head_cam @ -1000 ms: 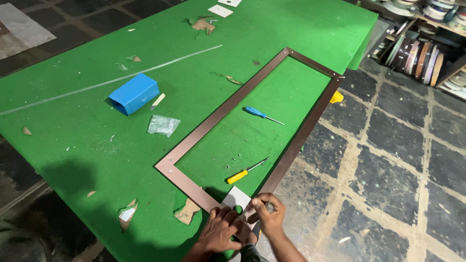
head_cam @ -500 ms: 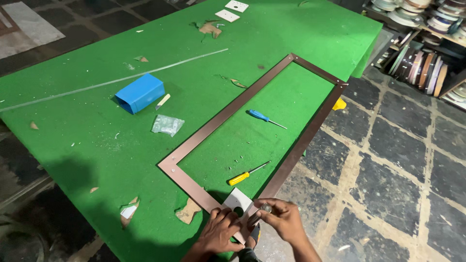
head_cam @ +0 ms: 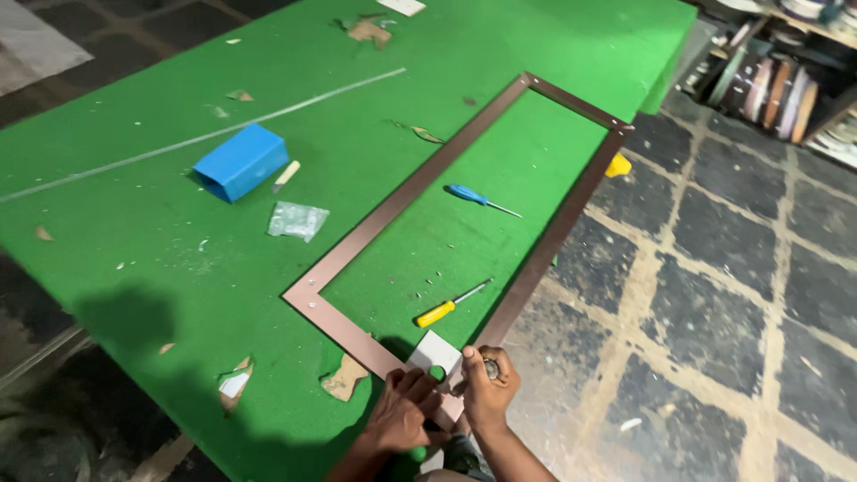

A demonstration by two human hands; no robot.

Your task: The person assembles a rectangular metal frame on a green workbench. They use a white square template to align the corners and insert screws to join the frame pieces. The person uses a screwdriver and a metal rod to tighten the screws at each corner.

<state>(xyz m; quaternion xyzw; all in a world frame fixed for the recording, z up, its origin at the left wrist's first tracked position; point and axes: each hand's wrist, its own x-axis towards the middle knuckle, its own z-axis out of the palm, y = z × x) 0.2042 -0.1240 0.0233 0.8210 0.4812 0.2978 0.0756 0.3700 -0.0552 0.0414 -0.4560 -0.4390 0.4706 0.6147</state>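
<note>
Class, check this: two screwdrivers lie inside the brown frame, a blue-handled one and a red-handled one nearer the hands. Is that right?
Not quite. In the head view, the screwdriver nearer the hands has a yellow handle, not red. The blue-handled one does lie inside the brown frame.

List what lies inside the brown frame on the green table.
Inside the brown frame: a blue screwdriver, a yellow screwdriver and a white card by the near corner. The left hand and right hand cover that corner itself.
</note>
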